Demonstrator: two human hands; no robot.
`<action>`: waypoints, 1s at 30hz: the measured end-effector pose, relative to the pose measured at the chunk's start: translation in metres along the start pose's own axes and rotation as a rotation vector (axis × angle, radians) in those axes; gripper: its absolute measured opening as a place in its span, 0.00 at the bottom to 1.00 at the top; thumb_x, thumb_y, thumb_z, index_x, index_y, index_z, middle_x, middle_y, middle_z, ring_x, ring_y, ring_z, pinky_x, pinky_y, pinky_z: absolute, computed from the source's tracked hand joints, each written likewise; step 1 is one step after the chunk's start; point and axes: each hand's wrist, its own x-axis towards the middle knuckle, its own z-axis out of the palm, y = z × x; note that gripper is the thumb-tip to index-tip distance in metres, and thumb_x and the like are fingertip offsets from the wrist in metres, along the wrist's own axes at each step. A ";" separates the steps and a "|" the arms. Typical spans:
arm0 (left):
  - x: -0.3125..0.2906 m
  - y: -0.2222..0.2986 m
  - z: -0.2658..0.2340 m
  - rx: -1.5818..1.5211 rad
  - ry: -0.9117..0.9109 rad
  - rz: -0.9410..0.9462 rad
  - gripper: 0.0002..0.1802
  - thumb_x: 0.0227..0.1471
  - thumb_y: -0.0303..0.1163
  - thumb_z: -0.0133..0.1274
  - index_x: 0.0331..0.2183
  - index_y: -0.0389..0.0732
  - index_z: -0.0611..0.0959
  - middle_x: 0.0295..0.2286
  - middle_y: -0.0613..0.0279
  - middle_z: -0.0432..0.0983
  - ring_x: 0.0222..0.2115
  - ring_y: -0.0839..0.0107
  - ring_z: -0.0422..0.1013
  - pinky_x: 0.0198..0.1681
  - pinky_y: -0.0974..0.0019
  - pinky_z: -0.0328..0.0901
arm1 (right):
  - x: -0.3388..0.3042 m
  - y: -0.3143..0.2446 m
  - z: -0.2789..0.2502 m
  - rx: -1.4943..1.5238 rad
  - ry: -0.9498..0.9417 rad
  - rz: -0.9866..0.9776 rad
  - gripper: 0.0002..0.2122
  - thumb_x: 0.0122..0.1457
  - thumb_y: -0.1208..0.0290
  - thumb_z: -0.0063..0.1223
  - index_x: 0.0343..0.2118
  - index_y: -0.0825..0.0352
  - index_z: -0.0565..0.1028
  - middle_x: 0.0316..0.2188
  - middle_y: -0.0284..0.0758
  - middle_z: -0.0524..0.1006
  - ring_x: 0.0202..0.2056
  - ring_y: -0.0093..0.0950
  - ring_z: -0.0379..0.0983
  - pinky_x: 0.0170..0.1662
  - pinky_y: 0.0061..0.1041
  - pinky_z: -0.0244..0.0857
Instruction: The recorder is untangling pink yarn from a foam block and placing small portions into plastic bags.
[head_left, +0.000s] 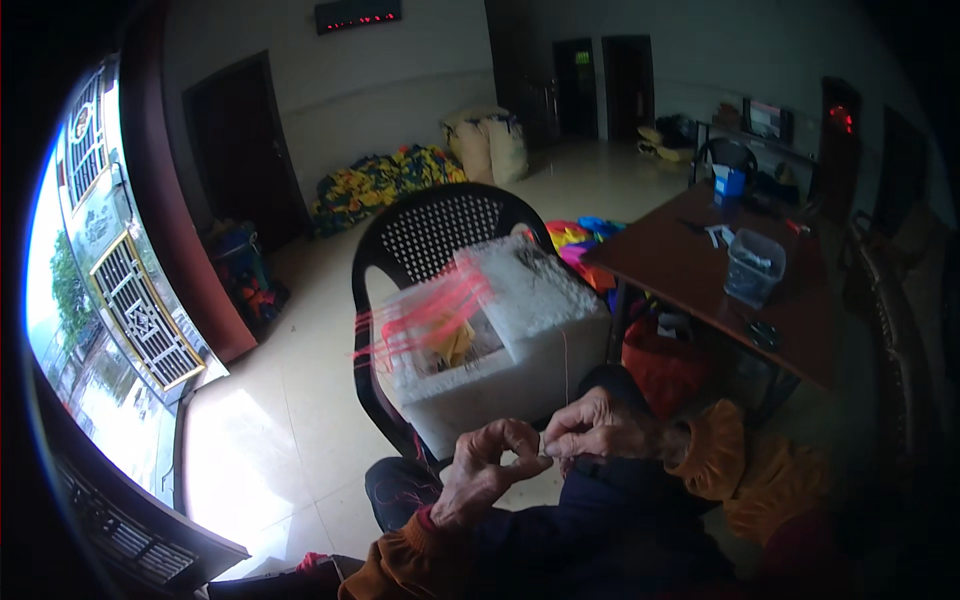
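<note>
My left hand (488,468) and my right hand (600,428) meet fingertip to fingertip above my lap, both in a pinch. A thin red thread (566,365) runs down from the foam box to the fingers of my right hand. Whatever sits between the left fingertips is too small to make out. Just beyond the hands, a white foam box (500,385) rests on a black plastic chair (440,225). Across its top lies a bundle of pink-red threads (435,300), some ends hanging over the left side. Something yellowish (452,345) shows in the box's opening.
To the right stands a brown table (680,245) with a clear plastic tub (755,268), a blue box (728,182) and scissors (762,333). A red bag (660,365) is below it. A yellow-green heap (385,180) and stuffed sacks (487,145) line the far wall.
</note>
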 end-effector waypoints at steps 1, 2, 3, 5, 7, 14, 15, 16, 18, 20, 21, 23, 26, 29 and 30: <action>-0.002 0.000 0.000 0.007 0.009 0.023 0.10 0.38 0.14 0.53 0.18 0.38 0.71 0.23 0.64 0.69 0.27 0.75 0.65 0.34 0.73 0.60 | 0.000 -0.001 0.001 0.076 -0.015 0.072 0.07 0.55 0.71 0.52 0.27 0.70 0.75 0.12 0.25 0.66 0.14 0.13 0.60 0.17 0.16 0.54; -0.003 -0.002 0.001 -0.024 0.020 0.000 0.10 0.38 0.14 0.53 0.18 0.38 0.71 0.23 0.64 0.69 0.27 0.75 0.65 0.34 0.73 0.60 | -0.002 -0.001 0.002 0.061 -0.016 0.062 0.07 0.55 0.71 0.52 0.27 0.70 0.75 0.12 0.25 0.66 0.14 0.13 0.60 0.17 0.16 0.54; -0.004 -0.003 0.001 -0.055 0.031 -0.024 0.10 0.38 0.14 0.53 0.18 0.38 0.71 0.23 0.64 0.69 0.28 0.75 0.65 0.34 0.73 0.60 | -0.002 0.001 0.003 0.082 -0.018 0.048 0.07 0.55 0.70 0.52 0.27 0.70 0.75 0.12 0.25 0.66 0.14 0.13 0.60 0.17 0.15 0.53; -0.005 -0.003 0.002 -0.086 0.044 -0.042 0.10 0.38 0.14 0.53 0.18 0.38 0.71 0.23 0.64 0.69 0.28 0.75 0.65 0.34 0.72 0.60 | -0.001 0.006 0.002 0.133 -0.025 0.026 0.08 0.55 0.70 0.52 0.28 0.70 0.75 0.12 0.25 0.66 0.13 0.12 0.59 0.16 0.15 0.53; -0.005 -0.003 0.002 -0.151 0.044 -0.036 0.10 0.39 0.14 0.53 0.18 0.39 0.71 0.23 0.64 0.70 0.28 0.75 0.65 0.35 0.72 0.60 | 0.001 0.009 0.001 0.122 -0.034 0.021 0.08 0.55 0.70 0.52 0.28 0.70 0.75 0.12 0.25 0.66 0.13 0.12 0.59 0.16 0.15 0.53; -0.007 -0.009 0.008 -0.256 0.144 -0.022 0.10 0.42 0.16 0.54 0.18 0.38 0.71 0.24 0.64 0.71 0.28 0.76 0.66 0.34 0.74 0.60 | 0.002 0.014 0.000 0.114 -0.026 -0.016 0.08 0.55 0.70 0.52 0.28 0.70 0.76 0.13 0.25 0.67 0.13 0.13 0.60 0.16 0.14 0.54; -0.007 -0.009 0.008 -0.271 0.179 -0.011 0.10 0.42 0.16 0.54 0.18 0.38 0.72 0.24 0.64 0.71 0.28 0.77 0.66 0.34 0.74 0.60 | 0.001 0.010 0.001 0.084 -0.007 -0.015 0.08 0.54 0.70 0.52 0.28 0.70 0.76 0.13 0.25 0.68 0.14 0.13 0.61 0.17 0.14 0.55; -0.008 -0.010 0.008 -0.285 0.214 -0.001 0.10 0.41 0.16 0.55 0.18 0.39 0.72 0.24 0.64 0.71 0.28 0.77 0.66 0.34 0.75 0.60 | -0.001 0.004 0.001 0.054 0.012 -0.015 0.08 0.54 0.70 0.52 0.28 0.71 0.76 0.14 0.25 0.69 0.14 0.13 0.61 0.17 0.14 0.55; -0.007 -0.015 0.002 -0.321 0.260 0.043 0.10 0.41 0.15 0.54 0.18 0.39 0.72 0.24 0.64 0.72 0.29 0.76 0.66 0.35 0.74 0.60 | -0.002 -0.003 0.000 0.028 0.029 -0.014 0.08 0.54 0.70 0.51 0.28 0.71 0.76 0.15 0.25 0.69 0.14 0.13 0.62 0.17 0.14 0.56; -0.008 -0.020 -0.005 -0.394 0.346 0.133 0.10 0.40 0.14 0.54 0.19 0.39 0.72 0.24 0.63 0.72 0.29 0.75 0.66 0.36 0.72 0.61 | -0.004 -0.007 -0.003 -0.012 0.076 -0.010 0.08 0.53 0.70 0.51 0.29 0.71 0.76 0.16 0.25 0.70 0.16 0.12 0.62 0.18 0.14 0.57; -0.009 -0.020 -0.006 -0.394 0.348 0.127 0.10 0.40 0.14 0.54 0.19 0.39 0.72 0.24 0.63 0.72 0.29 0.75 0.66 0.36 0.72 0.61 | -0.005 -0.009 -0.004 -0.031 0.100 -0.007 0.08 0.53 0.70 0.51 0.29 0.71 0.76 0.17 0.25 0.71 0.17 0.12 0.62 0.19 0.14 0.58; -0.009 -0.017 -0.007 -0.394 0.353 0.117 0.09 0.40 0.14 0.53 0.19 0.39 0.73 0.24 0.64 0.72 0.28 0.76 0.67 0.35 0.72 0.61 | -0.006 -0.010 -0.004 -0.021 0.091 -0.003 0.08 0.53 0.70 0.51 0.29 0.71 0.76 0.17 0.26 0.71 0.17 0.12 0.62 0.19 0.14 0.58; -0.009 -0.007 -0.005 -0.335 0.371 0.073 0.08 0.40 0.14 0.53 0.20 0.38 0.74 0.24 0.65 0.72 0.27 0.76 0.67 0.34 0.73 0.61 | -0.006 -0.012 -0.005 -0.011 0.072 0.002 0.08 0.52 0.70 0.51 0.29 0.72 0.76 0.17 0.26 0.71 0.18 0.12 0.63 0.20 0.14 0.58; -0.010 0.003 -0.004 -0.213 0.397 0.004 0.06 0.41 0.15 0.53 0.22 0.37 0.76 0.24 0.65 0.72 0.27 0.76 0.67 0.33 0.74 0.61 | -0.005 -0.012 -0.005 -0.053 0.067 -0.021 0.07 0.53 0.72 0.51 0.29 0.71 0.76 0.18 0.26 0.72 0.19 0.12 0.63 0.22 0.15 0.59; -0.011 0.005 -0.007 0.012 0.345 0.054 0.05 0.41 0.16 0.54 0.23 0.37 0.77 0.24 0.65 0.72 0.27 0.75 0.68 0.33 0.73 0.62 | -0.005 -0.013 -0.004 -0.052 0.068 -0.020 0.07 0.53 0.72 0.51 0.29 0.71 0.76 0.18 0.26 0.72 0.19 0.12 0.63 0.22 0.15 0.59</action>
